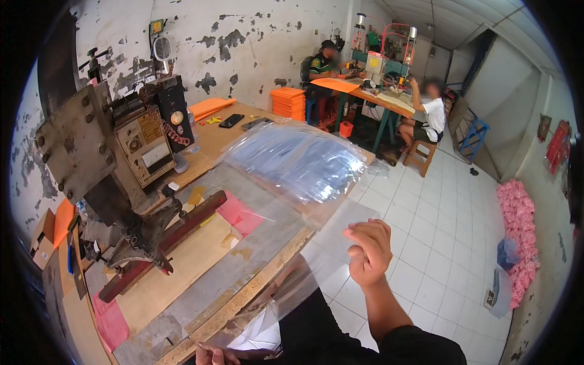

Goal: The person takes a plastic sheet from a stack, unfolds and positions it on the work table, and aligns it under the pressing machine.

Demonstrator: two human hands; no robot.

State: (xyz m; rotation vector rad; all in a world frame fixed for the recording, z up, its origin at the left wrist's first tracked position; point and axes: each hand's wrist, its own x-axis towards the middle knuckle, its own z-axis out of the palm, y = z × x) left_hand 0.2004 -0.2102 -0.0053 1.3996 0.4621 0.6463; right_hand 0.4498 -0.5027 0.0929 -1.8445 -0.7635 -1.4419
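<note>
The white wall point(255, 24) is peeling; the tiled floor point(420, 243) carries a wooden stool point(424, 147).

A sealing press point(76, 143) stands at the left of the workbench point(243, 302). Right of it lies a pile of plastic sheets point(292, 158) (a mobile phone point(231, 121) sits behind, leftward). Along the near edge, a single plastic sheet point(331, 246) spans left hand point(216, 356) to right hand point(369, 252).

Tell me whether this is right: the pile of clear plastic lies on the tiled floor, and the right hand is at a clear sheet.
No: the head view shows the pile of clear plastic on the table, not the tiled floor. The right hand is at a clear sheet.
</note>
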